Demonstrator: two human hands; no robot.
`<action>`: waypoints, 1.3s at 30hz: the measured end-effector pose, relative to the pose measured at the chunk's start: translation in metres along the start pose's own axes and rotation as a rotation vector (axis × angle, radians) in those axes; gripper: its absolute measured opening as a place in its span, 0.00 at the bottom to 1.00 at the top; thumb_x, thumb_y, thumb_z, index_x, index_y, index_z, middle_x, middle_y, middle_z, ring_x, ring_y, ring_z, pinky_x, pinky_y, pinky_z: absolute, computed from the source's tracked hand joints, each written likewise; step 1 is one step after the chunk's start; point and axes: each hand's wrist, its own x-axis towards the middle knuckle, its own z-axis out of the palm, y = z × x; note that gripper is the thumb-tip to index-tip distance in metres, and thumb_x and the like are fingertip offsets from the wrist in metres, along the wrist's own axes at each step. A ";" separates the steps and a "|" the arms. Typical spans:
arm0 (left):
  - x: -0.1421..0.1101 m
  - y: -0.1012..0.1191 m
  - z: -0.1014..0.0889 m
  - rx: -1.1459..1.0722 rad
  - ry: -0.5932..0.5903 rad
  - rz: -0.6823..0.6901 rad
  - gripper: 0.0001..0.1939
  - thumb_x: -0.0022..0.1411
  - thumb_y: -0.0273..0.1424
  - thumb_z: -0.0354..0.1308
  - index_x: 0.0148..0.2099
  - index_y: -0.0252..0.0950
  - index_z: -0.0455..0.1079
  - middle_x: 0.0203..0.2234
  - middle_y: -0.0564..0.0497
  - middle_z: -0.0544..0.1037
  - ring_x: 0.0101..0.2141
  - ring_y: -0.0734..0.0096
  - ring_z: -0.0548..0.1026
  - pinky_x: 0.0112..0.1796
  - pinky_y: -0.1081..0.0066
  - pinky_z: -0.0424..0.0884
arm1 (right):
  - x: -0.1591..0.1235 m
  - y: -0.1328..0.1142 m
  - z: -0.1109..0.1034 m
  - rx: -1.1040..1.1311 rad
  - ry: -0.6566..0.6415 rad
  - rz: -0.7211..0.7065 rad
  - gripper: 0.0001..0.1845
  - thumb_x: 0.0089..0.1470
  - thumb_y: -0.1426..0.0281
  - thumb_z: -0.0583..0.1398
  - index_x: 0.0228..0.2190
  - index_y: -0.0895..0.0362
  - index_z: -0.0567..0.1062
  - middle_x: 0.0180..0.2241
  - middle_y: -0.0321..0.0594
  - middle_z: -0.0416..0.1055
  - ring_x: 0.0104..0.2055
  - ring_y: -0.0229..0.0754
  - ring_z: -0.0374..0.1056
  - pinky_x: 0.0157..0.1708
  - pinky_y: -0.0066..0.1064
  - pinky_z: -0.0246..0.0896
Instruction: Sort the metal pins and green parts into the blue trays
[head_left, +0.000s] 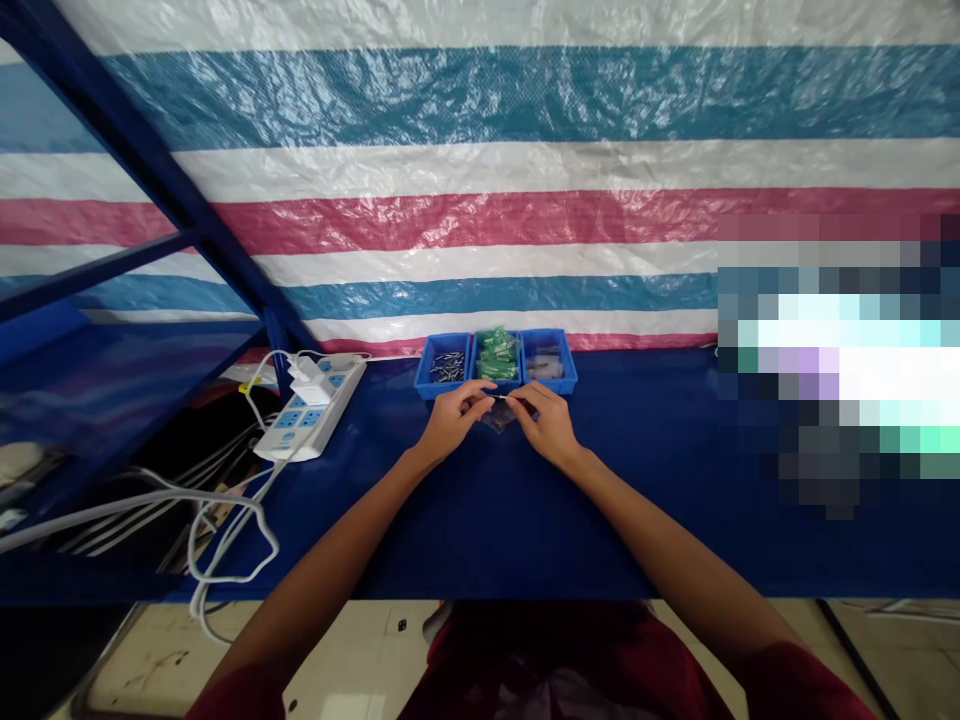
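My left hand [457, 416] and my right hand [545, 418] meet over the blue table, fingertips pinched and facing each other. Between them they hold a small, thin, pale piece [500, 397], too small to name exactly. Just below the fingertips a clear plastic bag [496, 418] shows in part. Right behind my hands stand three blue bins. Metal screws [448, 367] fill the left bin, green plastic pieces [496, 355] are heaped in the middle one, and clear plastic bags [545, 363] lie in the right one.
A white power strip [311, 415] with a plugged-in charger [310, 381] lies on the table's left. White cables [232, 535] loop over its front-left edge. A blue metal frame [172, 190] rises at left. A striped plastic sheet [510, 220] hangs behind. A pixelated patch covers the right side.
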 end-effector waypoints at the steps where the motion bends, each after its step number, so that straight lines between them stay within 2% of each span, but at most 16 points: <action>1: 0.001 0.000 0.000 0.026 0.027 0.017 0.13 0.63 0.38 0.56 0.43 0.34 0.73 0.27 0.51 0.76 0.24 0.75 0.70 0.27 0.76 0.67 | 0.000 0.000 0.000 -0.008 0.012 0.010 0.16 0.63 0.62 0.53 0.33 0.56 0.76 0.30 0.41 0.72 0.30 0.39 0.68 0.32 0.30 0.64; 4: 0.002 -0.002 -0.001 0.100 0.090 0.064 0.12 0.62 0.38 0.57 0.35 0.34 0.74 0.28 0.50 0.77 0.25 0.73 0.71 0.28 0.75 0.67 | 0.000 0.002 0.001 -0.015 0.020 0.025 0.17 0.63 0.61 0.53 0.33 0.56 0.77 0.30 0.41 0.72 0.30 0.39 0.67 0.32 0.30 0.64; 9: 0.003 -0.002 -0.001 0.113 0.092 0.088 0.13 0.63 0.37 0.55 0.32 0.34 0.72 0.24 0.52 0.75 0.23 0.75 0.70 0.27 0.75 0.68 | -0.001 0.005 0.002 0.019 0.015 0.044 0.16 0.62 0.61 0.53 0.40 0.56 0.76 0.32 0.41 0.72 0.29 0.39 0.67 0.32 0.30 0.65; 14: 0.003 0.002 0.001 0.069 0.094 0.068 0.15 0.63 0.38 0.55 0.30 0.34 0.71 0.22 0.52 0.74 0.21 0.76 0.70 0.25 0.76 0.67 | 0.000 0.002 0.001 0.028 0.012 0.022 0.13 0.61 0.63 0.54 0.37 0.56 0.76 0.31 0.41 0.73 0.29 0.39 0.68 0.32 0.29 0.65; 21: 0.002 0.000 0.001 0.021 0.078 0.048 0.15 0.63 0.39 0.55 0.29 0.34 0.71 0.21 0.53 0.73 0.20 0.76 0.69 0.24 0.76 0.67 | -0.001 0.002 0.001 0.018 -0.005 0.031 0.14 0.62 0.62 0.53 0.36 0.55 0.76 0.31 0.41 0.73 0.29 0.39 0.67 0.31 0.29 0.64; 27: 0.003 -0.006 0.001 0.033 0.156 0.055 0.12 0.59 0.39 0.61 0.37 0.35 0.75 0.25 0.52 0.77 0.22 0.76 0.71 0.25 0.76 0.68 | 0.000 0.000 -0.001 -0.001 0.016 0.013 0.15 0.63 0.63 0.52 0.35 0.57 0.75 0.32 0.42 0.73 0.31 0.39 0.68 0.34 0.30 0.64; 33: 0.003 -0.004 0.001 0.037 0.185 0.085 0.12 0.60 0.39 0.60 0.34 0.34 0.75 0.26 0.51 0.76 0.21 0.76 0.71 0.25 0.76 0.68 | 0.000 -0.001 -0.001 -0.002 0.020 0.026 0.16 0.63 0.61 0.52 0.36 0.57 0.75 0.32 0.42 0.73 0.30 0.39 0.68 0.33 0.30 0.64; 39: 0.003 -0.001 0.002 -0.047 0.174 0.055 0.13 0.61 0.38 0.59 0.31 0.34 0.73 0.24 0.51 0.75 0.20 0.77 0.69 0.22 0.77 0.66 | -0.001 0.001 0.000 0.018 0.034 0.025 0.15 0.62 0.60 0.54 0.39 0.57 0.74 0.32 0.40 0.73 0.27 0.37 0.67 0.31 0.29 0.65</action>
